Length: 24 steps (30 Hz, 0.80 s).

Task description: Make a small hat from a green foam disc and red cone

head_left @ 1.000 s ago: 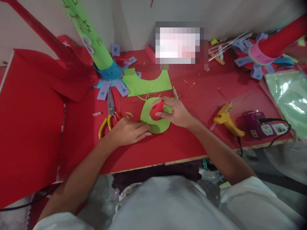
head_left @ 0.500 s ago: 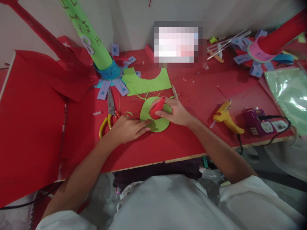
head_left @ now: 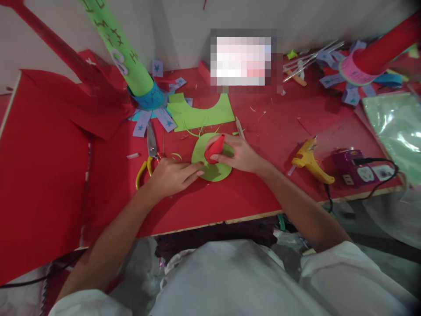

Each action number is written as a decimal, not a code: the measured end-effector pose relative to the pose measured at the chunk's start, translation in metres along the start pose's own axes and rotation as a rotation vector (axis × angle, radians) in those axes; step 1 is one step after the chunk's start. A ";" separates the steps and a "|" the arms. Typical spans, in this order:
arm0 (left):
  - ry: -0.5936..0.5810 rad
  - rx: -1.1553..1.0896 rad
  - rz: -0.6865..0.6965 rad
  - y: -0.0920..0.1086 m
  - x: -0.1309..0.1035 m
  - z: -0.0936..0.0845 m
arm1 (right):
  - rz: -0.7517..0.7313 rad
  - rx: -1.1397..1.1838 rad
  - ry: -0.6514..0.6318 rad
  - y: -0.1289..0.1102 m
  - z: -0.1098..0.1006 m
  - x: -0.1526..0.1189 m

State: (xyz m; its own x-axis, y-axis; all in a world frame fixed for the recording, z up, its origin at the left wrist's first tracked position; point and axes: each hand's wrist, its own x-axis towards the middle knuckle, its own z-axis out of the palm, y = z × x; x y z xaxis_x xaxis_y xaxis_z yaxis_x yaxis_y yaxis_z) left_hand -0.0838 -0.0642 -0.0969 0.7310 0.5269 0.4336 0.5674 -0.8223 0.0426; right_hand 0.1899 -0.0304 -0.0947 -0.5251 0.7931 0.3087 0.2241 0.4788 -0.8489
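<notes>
A round green paper disc (head_left: 215,173) lies on the red tabletop. On top of it is a small red cone (head_left: 217,148), its tip leaning up and right. My right hand (head_left: 240,152) is wrapped round the cone from the right, thumb in front. At the disc's left edge, my left hand (head_left: 174,176) rests with fingers stretched out, fingertips touching the disc and nothing held. Scissors (head_left: 151,147) with yellow and red handles lie beside my left hand. Behind the disc is a green sheet (head_left: 204,117) with a curved cut-out, and thin green trimmings lie near it.
A yellow glue gun (head_left: 311,161) and a purple power box (head_left: 353,167) with a cable are at the right. A green tube (head_left: 131,66) stands back left, a red tube (head_left: 388,50) back right. Red board (head_left: 42,175) covers the left. The table's front edge (head_left: 230,220) is near my body.
My left hand has shifted slightly left, toward the disc's edge. My right hand still holds the cone on the disc, with the cone slightly more upright.
</notes>
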 end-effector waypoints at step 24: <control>-0.060 0.049 0.069 -0.001 0.003 0.000 | -0.134 -0.226 -0.103 -0.001 0.002 -0.005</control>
State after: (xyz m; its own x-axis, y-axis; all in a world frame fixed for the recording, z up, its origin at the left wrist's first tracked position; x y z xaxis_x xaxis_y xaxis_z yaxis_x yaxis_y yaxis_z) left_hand -0.0824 -0.0621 -0.0958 0.7895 0.4829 0.3788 0.5320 -0.8462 -0.0302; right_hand 0.1904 -0.0360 -0.0964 -0.6405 0.6802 0.3565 0.3188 0.6578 -0.6824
